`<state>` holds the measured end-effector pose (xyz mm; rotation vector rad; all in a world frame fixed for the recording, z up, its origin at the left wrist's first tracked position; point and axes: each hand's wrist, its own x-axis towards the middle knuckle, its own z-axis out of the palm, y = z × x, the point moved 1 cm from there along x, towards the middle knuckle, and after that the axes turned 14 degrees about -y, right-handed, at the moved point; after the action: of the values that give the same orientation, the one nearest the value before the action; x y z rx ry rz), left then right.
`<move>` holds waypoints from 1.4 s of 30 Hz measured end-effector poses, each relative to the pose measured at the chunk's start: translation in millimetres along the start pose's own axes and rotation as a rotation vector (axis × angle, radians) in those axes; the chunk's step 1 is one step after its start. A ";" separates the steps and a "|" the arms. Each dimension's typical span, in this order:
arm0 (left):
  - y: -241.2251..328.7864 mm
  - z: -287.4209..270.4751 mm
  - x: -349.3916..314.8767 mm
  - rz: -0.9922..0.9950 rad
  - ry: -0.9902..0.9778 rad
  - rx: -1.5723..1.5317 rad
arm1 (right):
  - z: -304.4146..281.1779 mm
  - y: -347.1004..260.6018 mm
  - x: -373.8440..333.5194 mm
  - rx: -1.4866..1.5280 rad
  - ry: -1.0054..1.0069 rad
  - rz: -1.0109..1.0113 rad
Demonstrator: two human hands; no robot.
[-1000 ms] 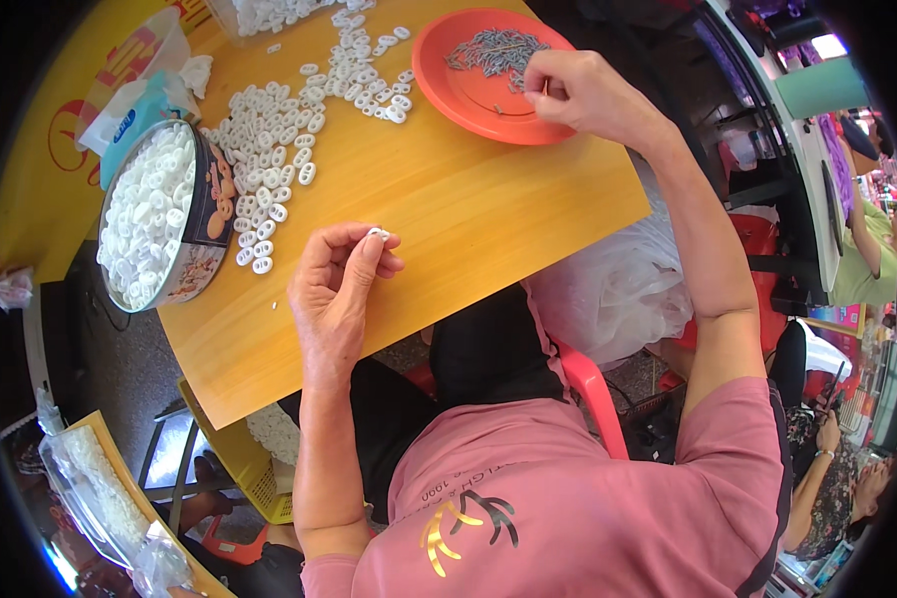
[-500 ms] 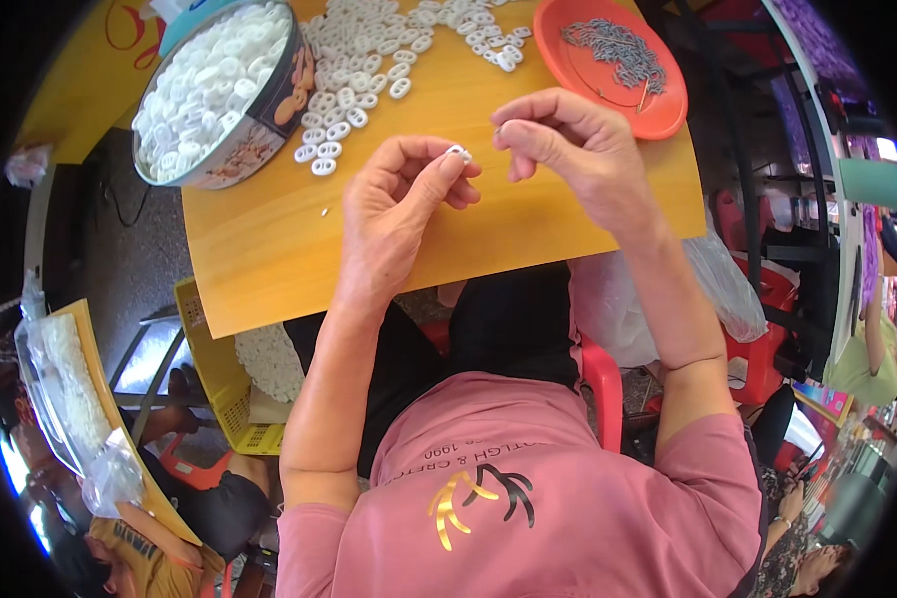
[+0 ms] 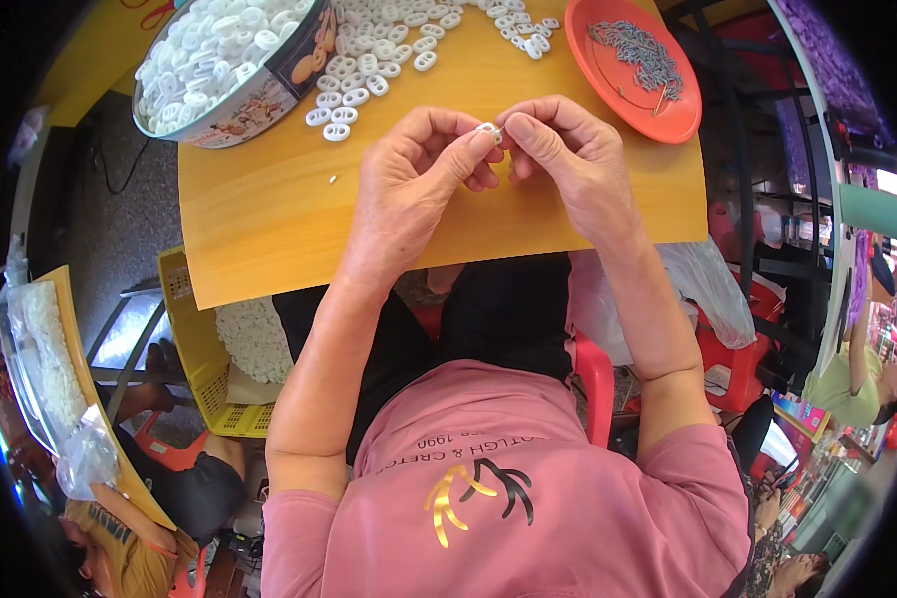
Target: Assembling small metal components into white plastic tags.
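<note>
The room around is crowded, with a speckled grey floor (image 3: 149, 214), a person in a light green top (image 3: 849, 384) far to the right, and another person (image 3: 120, 543) at the lower left beside a narrow side table that bears a clear bag (image 3: 55, 344) of white stuff; in the middle lies a yellow wooden tabletop (image 3: 269, 234), its near edge just in front of the seated wearer's black-trousered lap; over it the two hands meet; the left hand (image 3: 409, 184) grips one small white piece (image 3: 489, 130) between thumb and forefinger, its other fingers curled in beneath; the right hand (image 3: 583, 174) is closed in a pinch right up against that piece, and what lies between its fingertips is too small and hidden to tell; the piece is held in the air above the tabletop, between the hands; to the left stands a round printed tin (image 3: 284, 95) heaped with white pieces, and beside it loose white oval pieces (image 3: 379, 60), each with two holes, spread toward the back; on the right an orange-red plate (image 3: 618, 100) carries a heap of small grey metal parts (image 3: 643, 55); a tiny white bit (image 3: 333, 180) lies alone left of the left hand; below the tabletop is a yellow crate (image 3: 204, 374) with white contents.
</note>
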<state>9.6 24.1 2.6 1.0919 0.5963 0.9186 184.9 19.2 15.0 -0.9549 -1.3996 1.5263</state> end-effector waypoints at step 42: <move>-2.3 -1.3 0.8 0.020 0.038 0.034 | 16.3 6.9 10.3 -0.617 0.111 -0.324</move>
<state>9.7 25.1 -0.1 1.1148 0.6358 0.9509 165.5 22.7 9.6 -1.0802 -1.8815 0.7963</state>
